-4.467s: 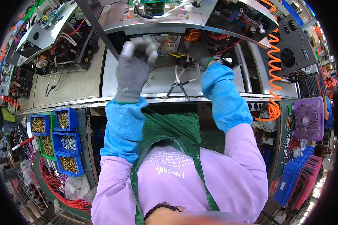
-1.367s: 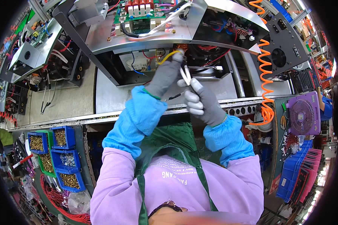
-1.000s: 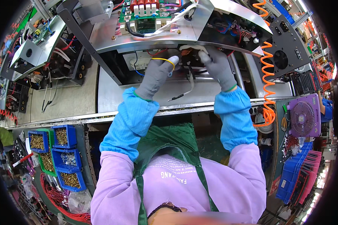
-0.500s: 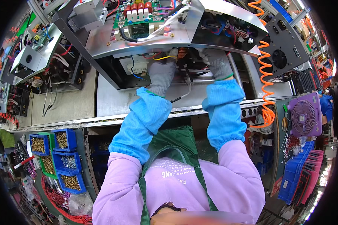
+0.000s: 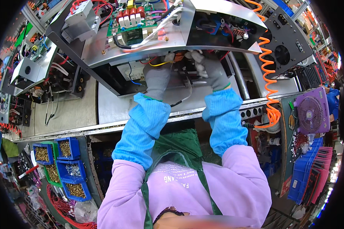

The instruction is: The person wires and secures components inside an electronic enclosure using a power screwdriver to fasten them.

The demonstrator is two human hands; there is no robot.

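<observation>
Both hands wear grey gloves with pale fingertips and reach into a metal equipment chassis (image 5: 114,54) under its raised panel. My left hand (image 5: 158,78) is beside a yellow wire (image 5: 162,63) and a copper-coloured coil (image 5: 178,56). Its fingers look closed near the coil, partly covered by wires and the panel edge. On the coil's other side, my right hand (image 5: 212,72) has its fingers bent inward, with several pale tips showing. What either hand grips is hidden. A black-and-clear cable (image 5: 188,89) hangs between the hands, and a blue wire (image 5: 132,74) dangles left of them.
A green circuit board (image 5: 135,24) sits on top of the chassis. An orange coiled hose (image 5: 269,76) hangs at right, before a black fan panel (image 5: 284,42). Blue screw bins (image 5: 70,170) stand at lower left. Another opened unit (image 5: 61,82) is on the left bench. A purple fan (image 5: 311,110) stands right.
The view has shifted slightly, moving the chassis left. My right hand has come a little lower and nearer, showing more of its bent fingertips. My left hand stays beside the yellow wire.
</observation>
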